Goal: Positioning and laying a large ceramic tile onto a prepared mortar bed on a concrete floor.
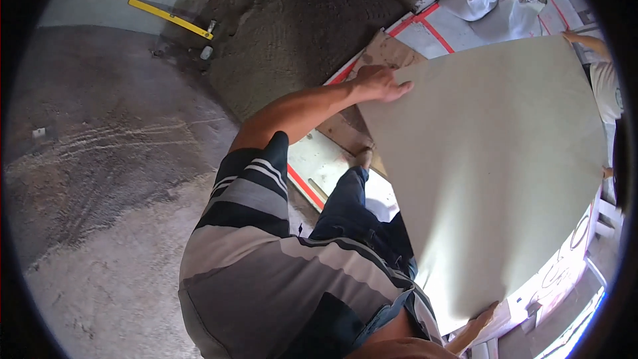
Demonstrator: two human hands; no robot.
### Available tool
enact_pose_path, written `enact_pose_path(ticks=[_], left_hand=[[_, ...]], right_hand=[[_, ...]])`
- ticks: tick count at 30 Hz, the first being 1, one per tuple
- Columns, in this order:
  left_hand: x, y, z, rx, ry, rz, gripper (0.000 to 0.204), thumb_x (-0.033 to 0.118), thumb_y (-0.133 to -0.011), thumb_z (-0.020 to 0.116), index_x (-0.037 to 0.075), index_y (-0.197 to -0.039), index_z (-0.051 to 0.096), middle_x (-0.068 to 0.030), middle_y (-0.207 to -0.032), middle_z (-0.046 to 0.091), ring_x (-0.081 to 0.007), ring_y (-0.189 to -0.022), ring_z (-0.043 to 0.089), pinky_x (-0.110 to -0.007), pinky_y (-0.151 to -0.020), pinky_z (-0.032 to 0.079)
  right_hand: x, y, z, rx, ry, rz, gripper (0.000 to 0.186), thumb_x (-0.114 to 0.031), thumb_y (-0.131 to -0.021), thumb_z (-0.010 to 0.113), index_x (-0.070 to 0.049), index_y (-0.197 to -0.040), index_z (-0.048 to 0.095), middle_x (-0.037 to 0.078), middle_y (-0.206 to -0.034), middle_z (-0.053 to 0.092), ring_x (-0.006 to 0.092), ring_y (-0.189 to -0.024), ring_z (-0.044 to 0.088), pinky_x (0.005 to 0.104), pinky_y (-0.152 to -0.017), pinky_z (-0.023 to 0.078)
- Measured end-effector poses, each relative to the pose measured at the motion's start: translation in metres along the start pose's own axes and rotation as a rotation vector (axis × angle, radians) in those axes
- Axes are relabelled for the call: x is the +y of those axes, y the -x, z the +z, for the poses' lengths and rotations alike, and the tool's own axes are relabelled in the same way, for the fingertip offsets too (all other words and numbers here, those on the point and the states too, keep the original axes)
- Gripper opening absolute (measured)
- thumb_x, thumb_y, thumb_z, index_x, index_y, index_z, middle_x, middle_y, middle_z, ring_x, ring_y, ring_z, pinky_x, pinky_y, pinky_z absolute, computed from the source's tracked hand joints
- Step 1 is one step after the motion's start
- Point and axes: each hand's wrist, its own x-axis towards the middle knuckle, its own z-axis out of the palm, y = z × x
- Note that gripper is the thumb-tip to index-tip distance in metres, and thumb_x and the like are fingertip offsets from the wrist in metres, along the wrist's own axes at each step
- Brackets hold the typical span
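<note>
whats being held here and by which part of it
A large pale panel: the left grip holds its upper-left corner, the right grip its lower edge; a co-worker's hand is at its upper-right corner.

panel: smooth, faintly glossy; floor bed: rough, matt; shirt: matt cloth

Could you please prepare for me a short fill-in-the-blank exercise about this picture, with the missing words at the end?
1. The left hand and the right hand hold one large panel; in the picture, the right hand is ____ than the left.
2. The long level at the upper left is coloured ____.
3. The tape near the panel is coloured ____.
4. The full bags at the upper right are coloured ____.

Missing words: lower; yellow; red; white.
</note>
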Motion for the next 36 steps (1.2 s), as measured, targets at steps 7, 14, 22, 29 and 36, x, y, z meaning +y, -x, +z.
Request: enact_pose_path(ticks=[7,14,22,29,36], left_hand=[[-0.007,-0.051,-0.084,0.0,-0.123,0.107,0.065,0.058,-0.075,0.036,0.0,-0.094,0.059,-0.0207,-0.096,0.057,-0.0335,-0.091,0.055,-0.039,-0.077,0.043],[-0.033,-0.085,-0.109,-0.064,-0.155,0.147,0.06,0.054,-0.077,0.036,0.01,-0.117,0.043,-0.0199,-0.102,0.054,-0.0343,-0.096,0.051,-0.041,-0.08,0.042],[-0.043,-0.157,-0.089,-0.239,-0.07,0.069,0.07,0.06,-0.074,0.037,-0.004,-0.095,0.057,-0.0244,-0.095,0.056,-0.0347,-0.094,0.053,-0.041,-0.079,0.042],[-0.089,-0.163,-0.126,-0.128,-0.09,0.16,0.068,0.057,-0.077,0.035,-0.005,-0.093,0.057,-0.0264,-0.1,0.053,-0.0365,-0.097,0.051,-0.042,-0.083,0.04],[-0.102,-0.165,-0.165,-0.154,-0.028,0.286,0.067,0.056,-0.078,0.033,-0.004,-0.092,0.058,-0.024,-0.092,0.057,-0.0355,-0.088,0.055,-0.042,-0.078,0.043]], right_hand=[[0.013,0.045,0.05,-0.224,-0.053,-0.097,0.05,-0.035,-0.085,0.044,0.003,-0.118,0.04,0.012,-0.109,0.048,0.0199,-0.096,0.048,0.029,-0.08,0.04],[0.007,0.083,0.122,-0.076,-0.091,-0.072,0.045,-0.033,-0.086,0.043,0.002,-0.114,0.045,0.008,-0.099,0.053,0.0151,-0.087,0.049,0.0273,-0.073,0.041],[0.002,0.112,0.162,-0.1,-0.139,-0.087,0.045,-0.036,-0.083,0.048,0.001,-0.11,0.048,0.006,-0.091,0.054,0.0139,-0.079,0.051,0.0255,-0.064,0.044],[-0.022,0.14,0.208,-0.084,-0.158,0.063,0.045,-0.036,-0.082,0.05,0.0,-0.108,0.049,0.006,-0.091,0.054,0.0142,-0.078,0.051,0.0257,-0.063,0.044],[-0.052,0.247,0.238,0.196,-0.201,0.22,0.045,-0.037,-0.081,0.051,0.0,-0.106,0.05,0.006,-0.09,0.054,0.0145,-0.078,0.051,0.0259,-0.063,0.044]])
